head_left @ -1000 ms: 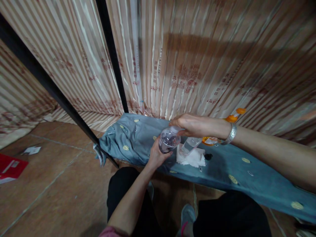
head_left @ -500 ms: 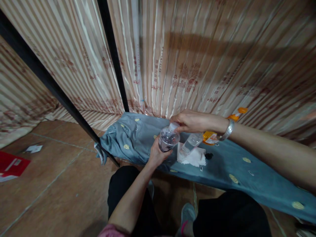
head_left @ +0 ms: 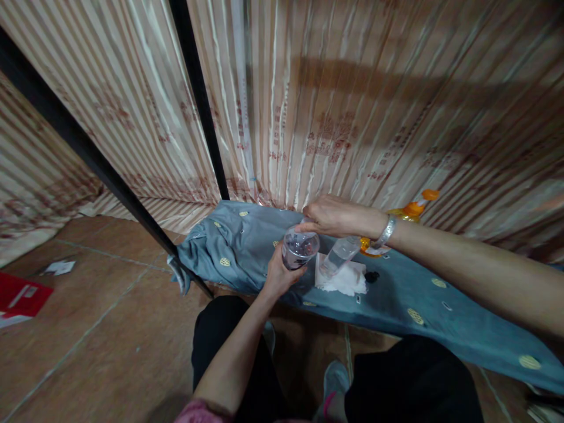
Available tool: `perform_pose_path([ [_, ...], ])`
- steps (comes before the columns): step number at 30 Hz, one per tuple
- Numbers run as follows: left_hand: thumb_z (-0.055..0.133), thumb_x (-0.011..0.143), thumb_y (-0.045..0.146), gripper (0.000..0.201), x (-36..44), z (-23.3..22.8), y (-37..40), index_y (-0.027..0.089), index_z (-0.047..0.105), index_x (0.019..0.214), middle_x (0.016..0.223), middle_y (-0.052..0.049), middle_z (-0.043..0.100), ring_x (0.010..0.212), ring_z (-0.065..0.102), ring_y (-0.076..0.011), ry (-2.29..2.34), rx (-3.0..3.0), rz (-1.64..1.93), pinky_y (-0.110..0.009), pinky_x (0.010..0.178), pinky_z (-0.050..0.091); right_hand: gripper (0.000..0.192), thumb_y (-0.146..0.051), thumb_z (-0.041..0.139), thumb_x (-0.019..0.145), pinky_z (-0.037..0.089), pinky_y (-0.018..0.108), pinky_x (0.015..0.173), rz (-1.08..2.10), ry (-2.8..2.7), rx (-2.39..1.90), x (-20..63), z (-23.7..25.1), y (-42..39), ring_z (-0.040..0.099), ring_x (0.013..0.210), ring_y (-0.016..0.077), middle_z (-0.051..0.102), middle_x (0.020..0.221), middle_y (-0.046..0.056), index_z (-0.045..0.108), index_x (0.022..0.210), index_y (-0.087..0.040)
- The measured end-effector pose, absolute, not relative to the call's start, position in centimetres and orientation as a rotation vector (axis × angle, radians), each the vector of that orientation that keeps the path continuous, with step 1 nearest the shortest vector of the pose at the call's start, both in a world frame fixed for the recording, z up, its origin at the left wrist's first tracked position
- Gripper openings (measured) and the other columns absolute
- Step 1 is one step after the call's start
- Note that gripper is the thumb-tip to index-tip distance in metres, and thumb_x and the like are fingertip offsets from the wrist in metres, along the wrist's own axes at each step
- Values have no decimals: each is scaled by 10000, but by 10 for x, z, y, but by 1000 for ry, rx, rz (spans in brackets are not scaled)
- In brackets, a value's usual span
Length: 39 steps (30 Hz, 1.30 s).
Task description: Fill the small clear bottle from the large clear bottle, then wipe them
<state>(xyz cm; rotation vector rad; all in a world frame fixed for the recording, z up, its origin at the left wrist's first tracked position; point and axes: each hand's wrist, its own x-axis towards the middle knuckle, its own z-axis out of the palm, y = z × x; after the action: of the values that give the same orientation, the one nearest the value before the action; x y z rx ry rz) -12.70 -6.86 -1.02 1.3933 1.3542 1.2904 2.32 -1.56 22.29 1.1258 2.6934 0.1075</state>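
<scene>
My knees in black trousers (head_left: 247, 352) sit nearest, above brown floor tiles. Just beyond, my left hand (head_left: 277, 275) wraps fully around the lower body of a small clear bottle (head_left: 298, 248), holding it tilted over the near edge of a low bench draped in blue-grey cloth (head_left: 423, 305). My right hand (head_left: 329, 215) is pinched closed over the bottle's top (the cap itself is hidden under my fingers). If the top came loose at this tilt, liquid could spill onto the cloth. A second clear bottle (head_left: 338, 256) leans on white tissue (head_left: 348, 281); an orange-capped bottle (head_left: 412, 210) is partly blocked by my wrist. Striped curtain (head_left: 352, 106) behind, blurred.
</scene>
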Motion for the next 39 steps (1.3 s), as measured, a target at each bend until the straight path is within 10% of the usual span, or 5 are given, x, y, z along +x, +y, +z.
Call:
perform_pose_path([
  [18, 978, 627, 261, 886, -132, -2, -43, 219, 569, 1411, 1342, -105, 768, 1285, 727, -321, 1541, 1357, 1313, -446, 1121, 574, 480, -490, 596, 1102, 615, 480, 985, -159, 2923, 1692, 101, 197, -21, 749, 1060, 228, 745, 1200, 85, 608, 1474, -187],
  [32, 990, 561, 269, 1223, -137, -22, -51, 178, 373, 1613, 1637, -228, 551, 1560, 541, -358, 1519, 1354, 1409, -465, 1322, 423, 399, -424, 728, 1031, 626, 463, 963, -320, 2471, 2230, 218, -10, -73, 716, 1134, 240, 697, 1338, 103, 675, 1353, -195],
  [39, 864, 765, 390, 630, -163, -37, -105, 223, 597, 1311, 1314, -140, 739, 1302, 724, -302, 1649, 1265, 1488, -475, 1152, 586, 343, -442, 724, 1033, 625, 417, 917, -521, 2413, 2265, 232, -11, -77, 725, 1065, 216, 717, 1245, 81, 698, 1279, -204],
])
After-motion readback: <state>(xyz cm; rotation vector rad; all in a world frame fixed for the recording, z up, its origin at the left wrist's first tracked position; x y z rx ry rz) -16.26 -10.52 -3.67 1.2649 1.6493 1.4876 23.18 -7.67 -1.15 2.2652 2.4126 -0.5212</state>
